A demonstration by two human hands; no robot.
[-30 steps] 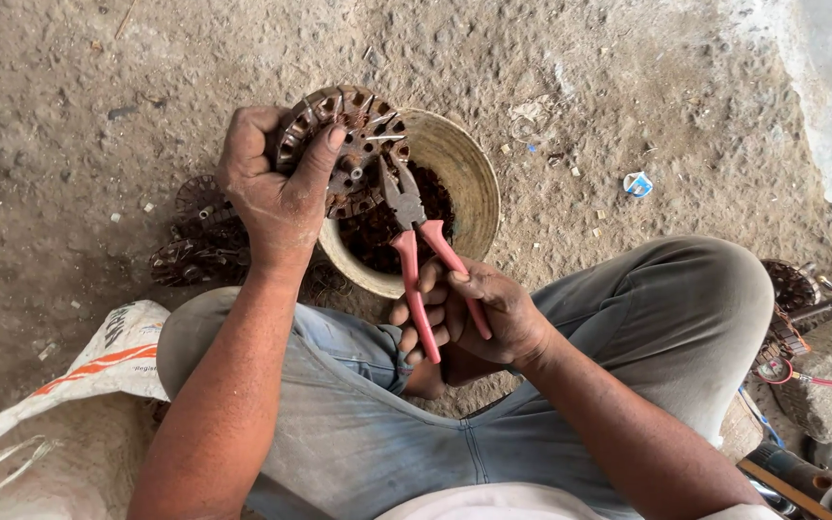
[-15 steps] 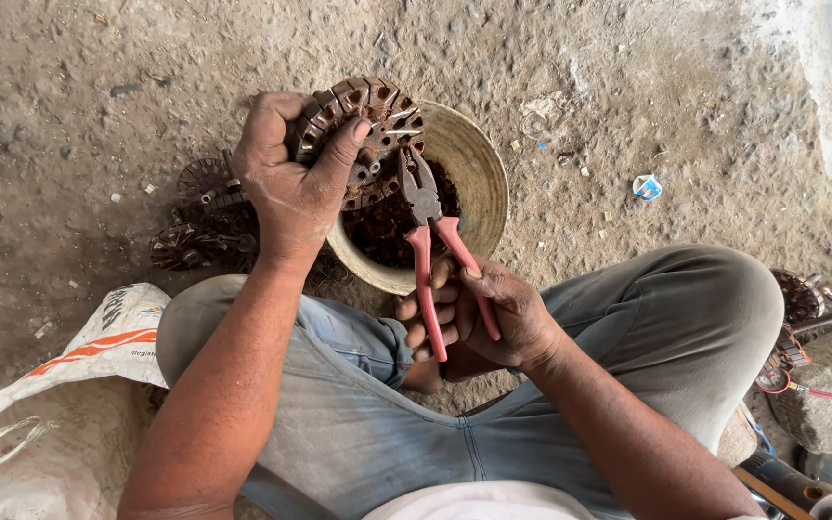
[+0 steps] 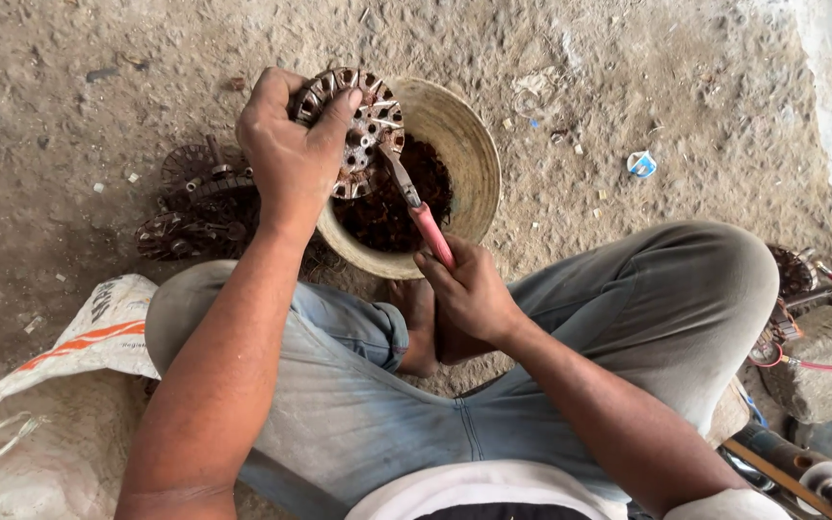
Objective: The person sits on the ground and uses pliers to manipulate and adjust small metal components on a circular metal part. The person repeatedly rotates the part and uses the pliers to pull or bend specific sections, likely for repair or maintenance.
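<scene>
Partly hidden, left hand grips the stator; right hand clenches pliers, jaw tips obscured.

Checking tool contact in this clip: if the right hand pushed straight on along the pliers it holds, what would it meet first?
The right hand aims the red-handled pliers up-left; their tips already look to be at the slotted metal disc held by the left hand, though depth is unclear.

By your left knee lies 1 white woven sack with an orange stripe, crumpled on the floor.
</scene>
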